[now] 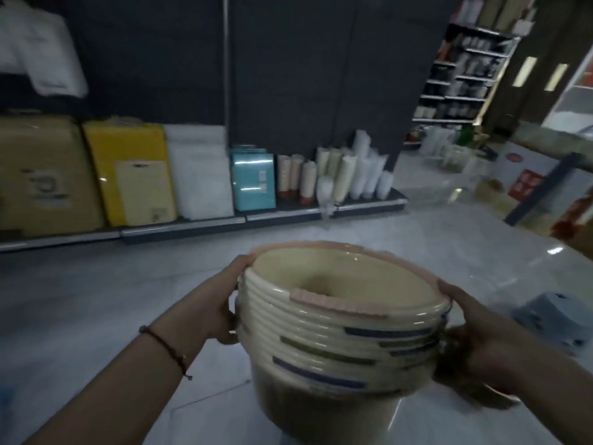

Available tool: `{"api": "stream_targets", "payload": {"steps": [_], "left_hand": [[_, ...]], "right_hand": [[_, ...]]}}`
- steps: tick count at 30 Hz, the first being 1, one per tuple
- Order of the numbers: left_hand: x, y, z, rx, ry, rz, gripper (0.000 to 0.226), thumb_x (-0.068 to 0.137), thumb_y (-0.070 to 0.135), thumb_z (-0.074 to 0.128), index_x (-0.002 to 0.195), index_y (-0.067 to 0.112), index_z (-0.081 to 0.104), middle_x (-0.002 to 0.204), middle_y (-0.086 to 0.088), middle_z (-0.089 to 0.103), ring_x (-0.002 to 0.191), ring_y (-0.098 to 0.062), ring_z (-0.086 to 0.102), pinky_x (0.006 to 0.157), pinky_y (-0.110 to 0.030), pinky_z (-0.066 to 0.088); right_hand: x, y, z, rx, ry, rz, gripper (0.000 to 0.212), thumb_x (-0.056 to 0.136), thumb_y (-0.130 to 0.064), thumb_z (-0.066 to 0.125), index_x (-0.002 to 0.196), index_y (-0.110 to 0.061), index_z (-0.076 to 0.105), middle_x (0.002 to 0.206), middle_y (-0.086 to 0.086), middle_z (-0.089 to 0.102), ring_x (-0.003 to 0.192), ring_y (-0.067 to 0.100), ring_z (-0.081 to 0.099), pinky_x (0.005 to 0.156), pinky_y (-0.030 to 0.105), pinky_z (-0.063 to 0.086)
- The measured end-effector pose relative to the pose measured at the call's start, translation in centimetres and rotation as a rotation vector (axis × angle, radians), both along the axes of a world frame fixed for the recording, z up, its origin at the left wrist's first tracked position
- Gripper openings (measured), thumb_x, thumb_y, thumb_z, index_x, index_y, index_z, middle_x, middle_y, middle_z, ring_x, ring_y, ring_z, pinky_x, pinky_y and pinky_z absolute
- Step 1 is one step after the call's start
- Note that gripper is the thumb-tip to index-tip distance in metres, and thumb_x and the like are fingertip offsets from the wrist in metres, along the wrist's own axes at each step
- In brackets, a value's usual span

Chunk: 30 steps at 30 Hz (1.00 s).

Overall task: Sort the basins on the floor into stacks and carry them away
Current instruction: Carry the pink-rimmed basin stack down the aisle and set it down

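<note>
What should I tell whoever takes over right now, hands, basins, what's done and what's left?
Left hand: grips the left side of the basin stack at its rims.
Right hand: grips the right side, fingers curled under the rims.
Stack: cream basins nested, pink-trimmed one on top, held up above the tiled floor, facing the low shelf.
Done: this stack is sorted and lifted.
Left: carry it away. A pale blue item sits on the floor to the right; too blurred to identify.

Nothing legible anywhere tbh. Labels on the brown box (pixel 45 178), yellow box (pixel 128 171) and teal box (pixel 253 178) on the shelf (pixel 183 228), all blurred to mush.
</note>
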<state>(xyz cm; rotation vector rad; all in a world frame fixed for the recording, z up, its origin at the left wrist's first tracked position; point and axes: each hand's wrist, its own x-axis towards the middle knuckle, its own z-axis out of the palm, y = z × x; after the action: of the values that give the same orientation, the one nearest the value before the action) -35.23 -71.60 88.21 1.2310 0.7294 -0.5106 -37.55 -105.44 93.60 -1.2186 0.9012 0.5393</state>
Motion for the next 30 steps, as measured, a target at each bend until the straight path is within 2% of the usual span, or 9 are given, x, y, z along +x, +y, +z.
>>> {"api": "stream_targets", "payload": {"steps": [2,4,7,11,16,20,24,27,30], "left_hand": [[-0.1,6.0,0.0,0.029,-0.015,0.054,0.073,0.058,0.064,0.077,0.112,0.019,0.057,0.121,-0.019,0.052,0.108,-0.037,0.053,0.081,-0.045,0.05],[-0.5,11.4,0.0,0.07,-0.014,0.11,0.083,0.051,0.064,0.079,0.117,0.019,0.055,0.12,-0.023,0.054,0.108,-0.04,0.054,0.086,-0.049,0.05],[-1.4,18.0,0.6,0.097,-0.02,0.215,0.099,0.036,0.061,0.083,0.122,0.021,0.052,0.12,-0.026,0.055,0.108,-0.042,0.055,0.08,-0.049,0.05],[-2.0,24.6,0.9,0.065,-0.01,0.369,0.091,0.051,0.062,0.077,0.129,0.021,0.052,0.121,-0.024,0.053,0.104,-0.04,0.054,0.071,-0.045,0.052],[-1.2,31.1,0.0,0.061,0.045,0.589,0.084,0.058,0.067,0.075,0.127,0.023,0.058,0.115,-0.019,0.053,0.096,-0.035,0.054,0.068,-0.043,0.054],[0.9,34.6,-0.2,0.068,0.059,0.791,0.077,0.06,0.068,0.074,0.117,0.018,0.061,0.104,-0.019,0.055,0.082,-0.033,0.058,0.053,-0.038,0.055],[3.1,38.9,-1.2,0.024,0.058,0.914,0.097,0.038,0.07,0.081,0.116,0.014,0.064,0.103,-0.018,0.062,0.081,-0.033,0.062,0.063,-0.04,0.054],[4.5,41.6,-1.8,-0.008,0.07,1.052,0.09,0.047,0.068,0.081,0.121,0.02,0.06,0.116,-0.02,0.058,0.095,-0.035,0.058,0.079,-0.043,0.053],[5.5,43.7,-1.6,-0.043,0.065,1.17,0.077,0.056,0.064,0.079,0.115,0.019,0.06,0.112,-0.019,0.058,0.099,-0.036,0.057,0.087,-0.047,0.05]], "right_hand": [[3.1,5.4,-0.8,-0.008,0.003,0.087,0.103,0.038,-0.05,0.088,0.122,-0.002,0.052,0.125,0.021,0.05,0.112,0.039,0.051,0.089,0.049,0.047],[5.6,10.4,-1.1,0.01,0.031,0.171,0.103,0.043,-0.052,0.083,0.126,-0.001,0.049,0.126,0.026,0.049,0.109,0.046,0.049,0.082,0.053,0.049],[9.3,16.9,-1.5,0.056,0.032,0.308,0.113,0.047,-0.054,0.083,0.138,-0.003,0.04,0.127,0.026,0.049,0.108,0.045,0.05,0.073,0.054,0.052],[14.2,24.9,-1.7,0.101,0.06,0.46,0.119,0.049,-0.054,0.083,0.144,-0.005,0.032,0.125,0.028,0.05,0.104,0.045,0.053,0.065,0.052,0.051],[20.5,34.0,-2.9,0.156,0.111,0.631,0.122,0.052,-0.053,0.084,0.15,-0.009,0.026,0.128,0.031,0.049,0.11,0.049,0.051,0.079,0.057,0.049],[26.8,41.6,-4.2,0.15,0.158,0.788,0.126,0.046,-0.049,0.085,0.15,-0.01,0.025,0.13,0.032,0.046,0.115,0.048,0.049,0.095,0.055,0.045],[33.7,49.2,-5.2,0.138,0.18,0.965,0.115,0.052,-0.051,0.086,0.146,-0.013,0.033,0.133,0.029,0.045,0.114,0.046,0.051,0.093,0.054,0.047],[38.3,55.1,-4.9,0.113,0.178,1.108,0.104,0.058,-0.057,0.082,0.141,-0.013,0.039,0.133,0.028,0.045,0.113,0.047,0.052,0.088,0.053,0.05],[41.7,61.4,-4.3,0.061,0.139,1.216,0.104,0.056,-0.058,0.081,0.142,-0.015,0.04,0.132,0.026,0.047,0.112,0.048,0.053,0.094,0.055,0.046]]}}
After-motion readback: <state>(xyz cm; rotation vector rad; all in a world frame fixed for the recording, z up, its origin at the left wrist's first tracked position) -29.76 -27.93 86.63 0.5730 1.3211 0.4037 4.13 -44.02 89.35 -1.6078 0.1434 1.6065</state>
